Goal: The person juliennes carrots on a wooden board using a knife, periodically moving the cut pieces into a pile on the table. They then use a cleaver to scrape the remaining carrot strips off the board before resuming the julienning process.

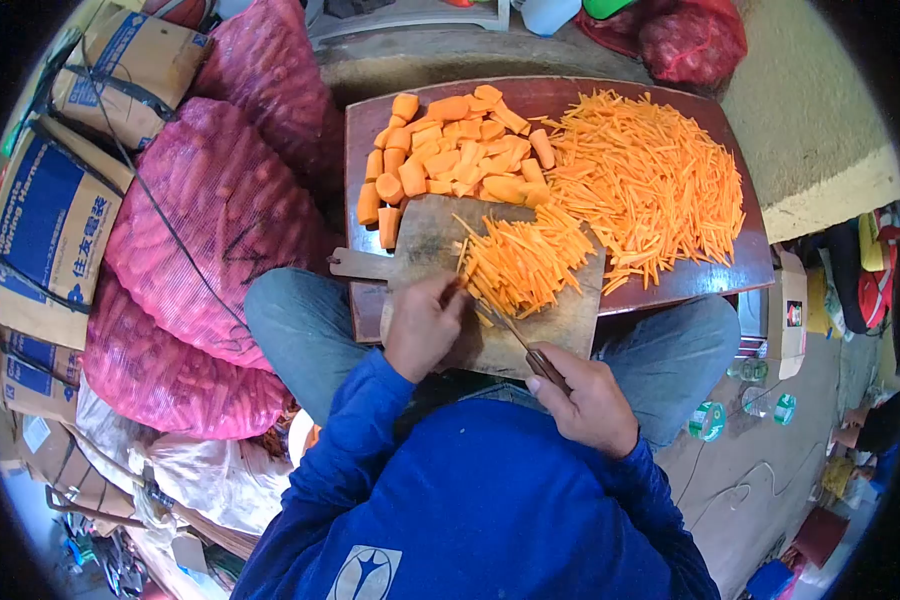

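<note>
In my right hand (590, 398) is the handle of a knife (507, 328), its blade pointing up and left over the cutting board. My left hand (425, 322) is closed at the left part of the wooden cutting board (425, 232), close to the knife tip; what its fingers pinch is too small to make out. Carrot strips (530, 262) lie heaped on the board just beyond the blade. Behind the board, peeled carrot pieces and slices (460, 150) cover the left of a dark red table (370, 110). A large mound of carrot strips (660, 185) fills its right side.
Pink mesh sacks (210, 210) and cardboard boxes (40, 235) stand at the left. Another red mesh bag (690, 45) sits at the back right. My bent legs flank the board. Plastic bottles (707, 421) lie on the floor at right.
</note>
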A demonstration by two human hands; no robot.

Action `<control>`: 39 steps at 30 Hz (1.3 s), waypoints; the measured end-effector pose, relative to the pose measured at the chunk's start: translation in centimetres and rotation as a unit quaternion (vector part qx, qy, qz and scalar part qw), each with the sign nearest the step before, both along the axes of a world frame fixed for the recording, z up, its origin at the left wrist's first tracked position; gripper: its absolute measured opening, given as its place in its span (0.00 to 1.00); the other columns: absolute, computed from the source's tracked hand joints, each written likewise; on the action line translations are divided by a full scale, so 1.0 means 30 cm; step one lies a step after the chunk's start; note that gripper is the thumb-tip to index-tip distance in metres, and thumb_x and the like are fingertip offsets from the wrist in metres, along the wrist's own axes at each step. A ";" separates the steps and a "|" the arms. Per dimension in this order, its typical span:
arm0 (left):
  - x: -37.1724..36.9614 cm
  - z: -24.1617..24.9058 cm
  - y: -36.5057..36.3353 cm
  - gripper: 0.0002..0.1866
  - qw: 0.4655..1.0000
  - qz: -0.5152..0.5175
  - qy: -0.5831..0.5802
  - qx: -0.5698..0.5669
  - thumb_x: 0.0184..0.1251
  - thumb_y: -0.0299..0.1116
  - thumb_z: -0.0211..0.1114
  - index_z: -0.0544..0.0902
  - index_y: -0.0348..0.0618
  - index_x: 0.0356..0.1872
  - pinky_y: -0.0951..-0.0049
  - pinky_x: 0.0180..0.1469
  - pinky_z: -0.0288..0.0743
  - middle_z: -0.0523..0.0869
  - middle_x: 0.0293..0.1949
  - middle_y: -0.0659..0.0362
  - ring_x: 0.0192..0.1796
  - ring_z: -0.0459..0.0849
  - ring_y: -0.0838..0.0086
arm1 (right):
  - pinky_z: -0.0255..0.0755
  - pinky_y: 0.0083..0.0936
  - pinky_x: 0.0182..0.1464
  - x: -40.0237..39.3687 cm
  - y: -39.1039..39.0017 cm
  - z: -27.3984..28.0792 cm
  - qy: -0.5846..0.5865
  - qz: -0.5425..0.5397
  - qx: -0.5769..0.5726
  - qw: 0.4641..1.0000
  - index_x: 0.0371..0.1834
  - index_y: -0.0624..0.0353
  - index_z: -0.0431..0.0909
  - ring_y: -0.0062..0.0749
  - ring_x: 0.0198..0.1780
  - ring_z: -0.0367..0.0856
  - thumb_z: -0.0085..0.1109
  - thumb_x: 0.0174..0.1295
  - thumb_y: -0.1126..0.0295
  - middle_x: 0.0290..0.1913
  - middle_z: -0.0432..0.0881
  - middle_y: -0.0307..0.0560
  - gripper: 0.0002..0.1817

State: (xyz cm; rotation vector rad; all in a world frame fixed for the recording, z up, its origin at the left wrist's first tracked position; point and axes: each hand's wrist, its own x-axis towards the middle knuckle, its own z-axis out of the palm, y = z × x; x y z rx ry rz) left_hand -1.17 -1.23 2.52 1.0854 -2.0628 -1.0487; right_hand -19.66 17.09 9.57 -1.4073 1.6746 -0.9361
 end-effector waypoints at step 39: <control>-0.221 -0.008 -0.573 0.09 0.904 -0.054 -0.196 -0.376 0.56 0.25 0.74 0.89 0.48 0.38 0.47 0.58 0.62 0.87 0.44 0.57 0.56 0.82 0.56 | 0.84 0.49 0.49 0.031 0.008 -0.056 -0.018 0.012 -0.028 0.999 0.68 0.63 0.79 0.66 0.46 0.91 0.69 0.74 0.66 0.45 0.91 0.65 0.23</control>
